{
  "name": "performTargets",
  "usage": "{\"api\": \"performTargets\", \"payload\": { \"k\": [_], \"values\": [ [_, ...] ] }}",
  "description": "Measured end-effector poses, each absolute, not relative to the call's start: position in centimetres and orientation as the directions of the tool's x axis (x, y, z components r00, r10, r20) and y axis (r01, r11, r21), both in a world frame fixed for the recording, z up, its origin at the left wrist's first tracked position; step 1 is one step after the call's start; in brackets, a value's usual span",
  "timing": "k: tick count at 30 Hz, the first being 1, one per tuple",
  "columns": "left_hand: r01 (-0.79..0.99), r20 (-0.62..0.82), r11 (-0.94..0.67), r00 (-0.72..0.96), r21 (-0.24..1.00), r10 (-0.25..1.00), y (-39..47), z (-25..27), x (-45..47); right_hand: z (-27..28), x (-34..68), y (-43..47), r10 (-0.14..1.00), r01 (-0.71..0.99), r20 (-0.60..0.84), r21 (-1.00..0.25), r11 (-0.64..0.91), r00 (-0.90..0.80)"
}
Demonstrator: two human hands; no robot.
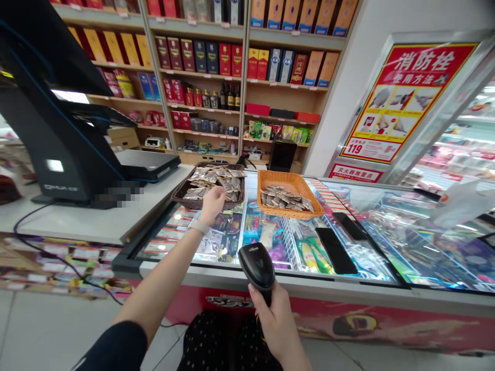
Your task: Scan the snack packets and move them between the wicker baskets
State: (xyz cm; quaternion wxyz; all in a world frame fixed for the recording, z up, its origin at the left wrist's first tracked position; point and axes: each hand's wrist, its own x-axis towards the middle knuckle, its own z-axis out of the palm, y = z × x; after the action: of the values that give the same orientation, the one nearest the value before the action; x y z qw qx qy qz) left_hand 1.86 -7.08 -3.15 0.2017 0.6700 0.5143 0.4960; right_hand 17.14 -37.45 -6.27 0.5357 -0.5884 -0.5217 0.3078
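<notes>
My left hand (212,202) is stretched out at about 11 o'clock, its fingers curled down into the dark wicker basket (181,193) and touching the small foil packets (216,180) heaped there; I cannot tell whether they have closed on one. The forearm runs straight, with a pale watch strap (198,226) at the wrist. My right hand (276,324) sits low at 6 o'clock, clenched around the handle of a black barcode scanner (257,265), its head tipped toward the glass freezer lid (371,216). An orange basket (290,180) of more packets stands just beside the dark one at 1 o'clock. At 9 o'clock the black till terminal (58,139) crowds the counter; the glass toward 3 o'clock lies open.
</notes>
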Motion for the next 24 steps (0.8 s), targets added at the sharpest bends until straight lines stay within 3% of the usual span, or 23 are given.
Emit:
{"api": "performTargets", "payload": {
  "k": [5,8,17,20,24],
  "values": [
    [0.798,0.286,-0.116,-0.074,0.592,0.955,-2.2,-0.3,3.1,-5.8,16.6,-38.3,0.963,0.260,0.153,-0.961,0.093,0.221],
    [0.831,0.235,-0.039,-0.112,0.555,0.965,-0.6,-0.3,3.9,-6.2,16.8,-38.4,0.946,0.271,0.143,-0.961,0.062,0.292],
    [0.616,0.388,-0.207,-0.175,0.760,0.905,-2.4,-1.8,1.4,-6.6,17.7,-38.1,0.950,0.324,0.130,-0.945,0.032,0.285],
    [0.478,0.429,-0.302,-0.181,0.825,0.885,-5.7,-3.0,-0.4,-6.5,17.3,-38.0,0.955,0.313,0.133,-0.949,0.045,0.264],
    [0.232,0.382,-0.344,-0.140,0.910,0.914,-12.1,-6.2,-1.9,-6.2,16.4,-37.7,0.971,0.301,0.114,-0.953,0.047,0.210]
  ]
}}
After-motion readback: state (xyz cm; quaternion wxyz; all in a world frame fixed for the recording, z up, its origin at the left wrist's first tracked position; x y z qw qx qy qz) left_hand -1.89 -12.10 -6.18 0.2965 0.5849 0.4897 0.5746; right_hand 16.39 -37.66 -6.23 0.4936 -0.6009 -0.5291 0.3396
